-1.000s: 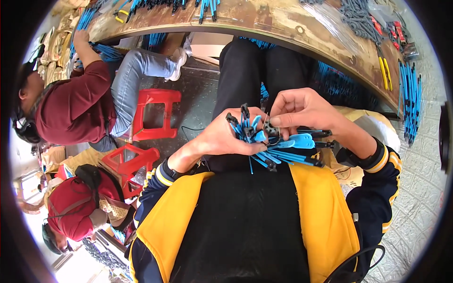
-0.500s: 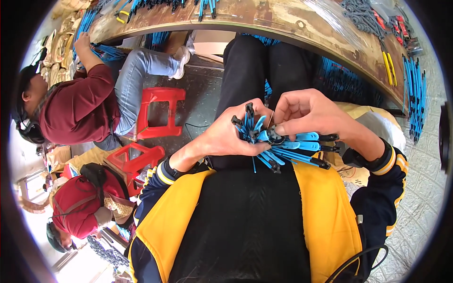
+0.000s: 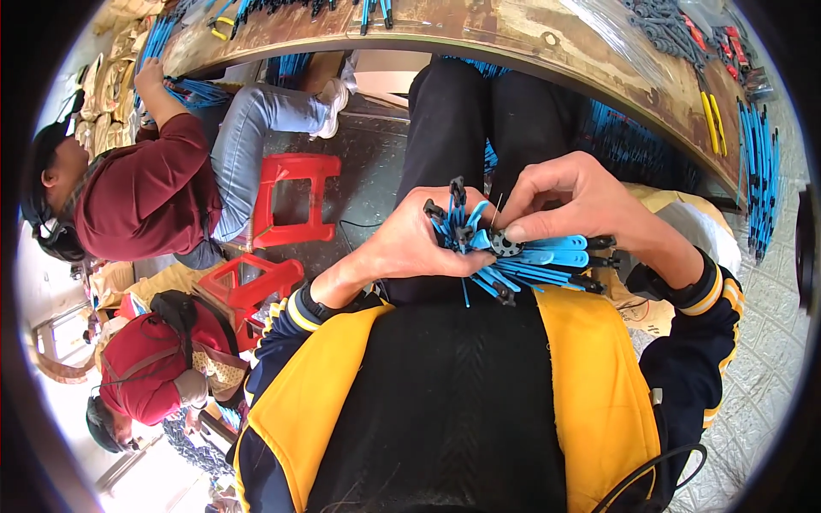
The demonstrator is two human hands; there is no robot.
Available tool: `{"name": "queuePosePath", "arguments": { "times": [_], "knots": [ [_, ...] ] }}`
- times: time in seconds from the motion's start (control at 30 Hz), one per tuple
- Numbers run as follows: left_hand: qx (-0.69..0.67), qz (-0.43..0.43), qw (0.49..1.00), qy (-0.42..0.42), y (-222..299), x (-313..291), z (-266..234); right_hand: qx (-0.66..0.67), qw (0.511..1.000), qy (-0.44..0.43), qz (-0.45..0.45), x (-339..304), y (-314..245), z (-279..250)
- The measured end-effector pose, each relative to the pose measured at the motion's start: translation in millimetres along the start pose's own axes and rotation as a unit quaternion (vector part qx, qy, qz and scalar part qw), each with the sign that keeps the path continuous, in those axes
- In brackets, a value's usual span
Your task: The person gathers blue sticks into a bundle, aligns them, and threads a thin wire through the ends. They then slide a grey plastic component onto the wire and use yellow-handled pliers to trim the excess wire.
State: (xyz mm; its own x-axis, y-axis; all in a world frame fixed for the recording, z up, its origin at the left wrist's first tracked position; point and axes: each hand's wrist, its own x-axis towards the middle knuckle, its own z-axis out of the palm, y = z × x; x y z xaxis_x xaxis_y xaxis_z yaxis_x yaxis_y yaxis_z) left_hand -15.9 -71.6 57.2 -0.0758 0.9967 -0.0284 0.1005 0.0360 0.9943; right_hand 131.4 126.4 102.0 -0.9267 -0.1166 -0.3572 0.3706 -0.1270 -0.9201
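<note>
In front of my lap, my left hand (image 3: 409,243) is wrapped round a bundle of blue plastic arms and rods (image 3: 554,256) with black ends. The arms fan out to the right, and several black tips poke up past my left fingers. At the bundle's middle is a black round hub (image 3: 506,246) with small holes around it. My right hand (image 3: 569,205) is closed in a pinch just above the hub, its thumb near the hub's edge. A thin wire (image 3: 497,208) stands up beside its fingertips; the pinch partly hides it.
A wooden table (image 3: 505,38) runs across the far side. Yellow-handled pliers (image 3: 712,124) and grey parts (image 3: 657,27) lie on it, with blue rods (image 3: 758,184) at its right end. Two people (image 3: 141,192) sit at left near red stools (image 3: 295,201).
My right thumb and fingers have lifted slightly off the hub, so its holed face shows more. The left hand keeps its hold. The whole view has shifted slightly.
</note>
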Motion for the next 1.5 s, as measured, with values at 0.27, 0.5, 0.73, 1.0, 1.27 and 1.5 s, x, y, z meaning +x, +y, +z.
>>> {"name": "queuePosePath", "arguments": {
  "times": [0.27, 0.5, 0.73, 1.0, 1.27, 1.5],
  "knots": [
    [-0.074, -0.12, 0.984, 0.106, 10.8, -12.4, -0.6, 0.234, 0.971, -0.011, -0.035, 7.0, 18.4, 6.4],
    [-0.073, -0.107, 0.983, 0.129, 9.1, -17.3, 8.7, -0.068, 0.945, 0.224, -0.229, 18.5, 54.0, 51.7],
    [-0.198, -0.084, 0.971, -0.102, -8.5, 4.0, -38.3, -0.045, 0.893, 0.24, -0.379, 9.0, 74.0, 62.9],
    [-0.174, -0.038, 0.931, -0.32, -17.2, 47.6, -57.5, -0.039, 0.888, 0.263, -0.374, 7.7, 74.4, 66.6],
    [-0.217, -0.073, 0.962, -0.151, -14.6, 27.5, -39.2, -0.035, 0.895, 0.269, -0.354, 9.4, 73.1, 60.3],
    [-0.164, -0.03, 0.981, -0.102, -7.9, 20.1, -33.6, -0.022, 0.906, 0.234, -0.353, 12.1, 72.1, 56.1]
  ]
}}
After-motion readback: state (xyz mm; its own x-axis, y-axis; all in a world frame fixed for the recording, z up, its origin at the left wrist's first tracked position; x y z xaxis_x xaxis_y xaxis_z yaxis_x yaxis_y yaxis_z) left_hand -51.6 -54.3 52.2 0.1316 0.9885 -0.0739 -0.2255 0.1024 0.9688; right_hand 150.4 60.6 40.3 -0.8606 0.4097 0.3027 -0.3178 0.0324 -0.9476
